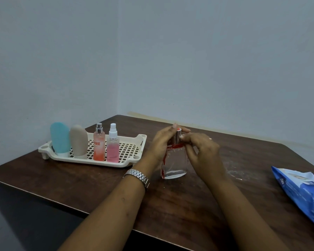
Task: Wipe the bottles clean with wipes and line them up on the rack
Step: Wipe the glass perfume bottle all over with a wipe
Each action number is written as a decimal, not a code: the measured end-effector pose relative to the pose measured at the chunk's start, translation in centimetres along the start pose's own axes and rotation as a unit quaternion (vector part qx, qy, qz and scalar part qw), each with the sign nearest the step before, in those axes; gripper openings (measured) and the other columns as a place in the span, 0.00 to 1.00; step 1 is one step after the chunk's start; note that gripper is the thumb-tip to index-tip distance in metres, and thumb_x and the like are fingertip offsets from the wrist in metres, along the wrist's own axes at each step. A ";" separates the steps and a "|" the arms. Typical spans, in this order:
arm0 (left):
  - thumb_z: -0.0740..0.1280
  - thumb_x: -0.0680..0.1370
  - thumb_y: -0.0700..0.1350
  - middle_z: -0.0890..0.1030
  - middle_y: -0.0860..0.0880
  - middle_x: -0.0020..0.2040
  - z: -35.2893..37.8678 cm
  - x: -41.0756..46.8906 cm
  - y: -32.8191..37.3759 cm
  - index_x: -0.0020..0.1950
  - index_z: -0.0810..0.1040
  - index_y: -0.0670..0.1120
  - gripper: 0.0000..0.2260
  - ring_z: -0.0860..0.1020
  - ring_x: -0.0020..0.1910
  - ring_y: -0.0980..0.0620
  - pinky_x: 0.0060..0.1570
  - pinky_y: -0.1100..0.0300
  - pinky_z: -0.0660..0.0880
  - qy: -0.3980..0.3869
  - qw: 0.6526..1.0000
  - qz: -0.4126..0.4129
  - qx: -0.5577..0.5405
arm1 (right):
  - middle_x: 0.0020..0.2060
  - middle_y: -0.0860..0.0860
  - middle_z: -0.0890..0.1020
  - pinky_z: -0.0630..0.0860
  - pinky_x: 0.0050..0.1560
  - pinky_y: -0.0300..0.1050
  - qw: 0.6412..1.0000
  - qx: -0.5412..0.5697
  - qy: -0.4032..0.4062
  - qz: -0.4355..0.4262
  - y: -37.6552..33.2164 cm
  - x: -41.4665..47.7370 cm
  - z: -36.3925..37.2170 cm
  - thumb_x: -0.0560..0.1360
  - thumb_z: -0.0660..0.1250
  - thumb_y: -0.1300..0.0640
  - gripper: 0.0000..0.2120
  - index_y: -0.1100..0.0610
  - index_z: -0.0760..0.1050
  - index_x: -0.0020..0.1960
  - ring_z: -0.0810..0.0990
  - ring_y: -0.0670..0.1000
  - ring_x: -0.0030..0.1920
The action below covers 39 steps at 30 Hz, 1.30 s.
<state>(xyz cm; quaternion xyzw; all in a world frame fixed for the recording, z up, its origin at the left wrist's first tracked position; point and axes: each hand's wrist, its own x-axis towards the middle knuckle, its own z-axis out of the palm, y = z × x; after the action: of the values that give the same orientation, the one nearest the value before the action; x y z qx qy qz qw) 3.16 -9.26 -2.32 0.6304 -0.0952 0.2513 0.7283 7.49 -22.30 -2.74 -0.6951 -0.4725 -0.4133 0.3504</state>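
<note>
A clear glass perfume bottle with red trim and a silver spray cap stands on the dark wooden table. My left hand grips its left side and neck. My right hand pinches at the silver cap from the right. No wipe shows in either hand. On the cream plastic rack at the left, several bottles stand in a row: a blue tube, a beige tube, an orange spray bottle and a pink spray bottle.
A blue pack of wipes lies at the table's right edge. A crumpled clear wrapper lies on the table just right of my hands. Walls close the corner behind the table. The table's front edge drops off at the lower left.
</note>
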 end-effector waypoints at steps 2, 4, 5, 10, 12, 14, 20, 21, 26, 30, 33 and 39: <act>0.61 0.77 0.53 0.83 0.47 0.40 -0.1 0.0 0.1 0.44 0.81 0.42 0.16 0.81 0.40 0.52 0.42 0.61 0.78 0.011 1.000 -0.012 -0.023 | 0.42 0.54 0.83 0.79 0.44 0.48 1.000 -0.004 -0.019 -0.012 0.1 0.1 -0.1 0.69 0.70 0.72 0.09 0.61 0.80 0.46 0.81 0.53 0.43; 0.63 0.75 0.53 0.83 0.46 0.40 -0.2 0.2 -0.1 0.40 0.82 0.44 0.15 0.81 0.39 0.51 0.43 0.58 0.79 0.030 0.998 -0.027 -0.053 | 0.44 0.53 0.83 0.78 0.48 0.45 1.000 0.002 -0.023 -0.008 0.2 0.2 0.0 0.70 0.69 0.72 0.10 0.60 0.80 0.47 0.81 0.51 0.46; 0.64 0.74 0.54 0.84 0.45 0.42 -0.3 0.3 -0.1 0.39 0.82 0.45 0.15 0.82 0.41 0.50 0.46 0.55 0.79 0.039 0.997 -0.036 -0.061 | 0.44 0.52 0.83 0.76 0.48 0.41 1.000 0.007 -0.020 0.001 0.3 0.2 0.0 0.70 0.69 0.71 0.10 0.59 0.80 0.47 0.81 0.50 0.46; 0.62 0.80 0.52 0.85 0.47 0.44 -0.5 0.5 -0.1 0.34 0.83 0.46 0.19 0.81 0.42 0.49 0.51 0.50 0.77 0.072 0.981 -0.082 -0.161 | 0.45 0.52 0.83 0.75 0.49 0.41 0.998 0.010 -0.013 0.054 0.4 0.2 0.4 0.72 0.67 0.70 0.11 0.60 0.80 0.52 0.80 0.49 0.47; 0.61 0.80 0.52 0.84 0.47 0.43 -0.5 0.4 -0.3 0.31 0.84 0.47 0.22 0.80 0.43 0.49 0.52 0.50 0.76 0.068 0.977 -0.084 -0.184 | 0.48 0.54 0.83 0.75 0.51 0.42 0.998 0.003 -0.019 0.056 0.4 0.1 0.7 0.72 0.68 0.70 0.11 0.61 0.80 0.53 0.79 0.49 0.48; 0.60 0.80 0.53 0.84 0.46 0.44 -0.4 0.3 -0.3 0.32 0.84 0.46 0.22 0.80 0.43 0.48 0.51 0.51 0.77 0.063 0.977 -0.085 -0.186 | 0.48 0.54 0.82 0.74 0.51 0.39 0.998 0.001 -0.022 0.059 0.2 0.1 1.1 0.72 0.68 0.70 0.11 0.61 0.81 0.52 0.79 0.49 0.48; 0.55 0.74 0.65 0.83 0.46 0.47 -0.1 0.5 -0.9 0.47 0.81 0.41 0.29 0.81 0.47 0.49 0.52 0.54 0.77 0.048 0.988 -0.071 -0.131 | 0.47 0.53 0.83 0.76 0.51 0.42 0.997 0.025 -0.036 0.058 -0.8 -0.1 1.4 0.71 0.68 0.70 0.12 0.60 0.81 0.52 0.81 0.50 0.48; 0.55 0.72 0.68 0.83 0.46 0.49 0.0 0.5 -1.1 0.49 0.82 0.42 0.31 0.81 0.49 0.49 0.55 0.53 0.77 0.047 0.989 -0.070 -0.119 | 0.47 0.52 0.83 0.76 0.49 0.41 0.997 0.028 -0.033 0.061 -0.8 -0.1 1.3 0.71 0.68 0.70 0.11 0.60 0.81 0.51 0.80 0.49 0.47; 0.54 0.69 0.70 0.81 0.43 0.56 0.1 0.4 -1.3 0.52 0.83 0.45 0.33 0.80 0.56 0.47 0.61 0.49 0.75 0.042 0.995 -0.054 -0.072 | 0.42 0.49 0.83 0.74 0.42 0.33 0.994 0.057 -0.016 0.091 -1.2 0.0 0.7 0.70 0.68 0.66 0.08 0.58 0.81 0.47 0.79 0.45 0.41; 0.54 0.71 0.67 0.83 0.43 0.53 -0.2 0.3 -1.2 0.51 0.82 0.41 0.32 0.82 0.51 0.46 0.55 0.52 0.78 0.054 0.994 -0.058 -0.081 | 0.39 0.47 0.82 0.76 0.41 0.37 0.992 0.098 -0.039 0.067 -2.0 0.1 0.5 0.69 0.63 0.57 0.08 0.57 0.81 0.43 0.79 0.44 0.41; 0.55 0.71 0.68 0.83 0.42 0.53 -0.4 0.3 -1.3 0.50 0.83 0.41 0.33 0.81 0.54 0.44 0.58 0.49 0.76 0.060 0.993 -0.059 -0.078 | 0.40 0.46 0.82 0.76 0.44 0.37 0.990 0.116 -0.072 0.032 -2.1 0.1 0.4 0.70 0.61 0.56 0.10 0.55 0.81 0.43 0.79 0.42 0.43; 0.62 0.65 0.73 0.81 0.42 0.58 -0.3 0.2 -1.5 0.60 0.78 0.41 0.40 0.80 0.58 0.45 0.55 0.53 0.78 0.006 0.993 -0.059 -0.097 | 0.42 0.46 0.82 0.68 0.47 0.27 0.997 0.053 -0.051 0.034 -1.0 0.0 0.8 0.72 0.60 0.60 0.10 0.56 0.81 0.44 0.76 0.43 0.44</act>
<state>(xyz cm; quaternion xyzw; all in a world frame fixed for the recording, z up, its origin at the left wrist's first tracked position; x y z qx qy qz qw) 3.97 -9.04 -3.60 0.5598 -0.0769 0.2012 0.8002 6.76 -21.32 -2.97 -0.7116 -0.4869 -0.3393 0.3761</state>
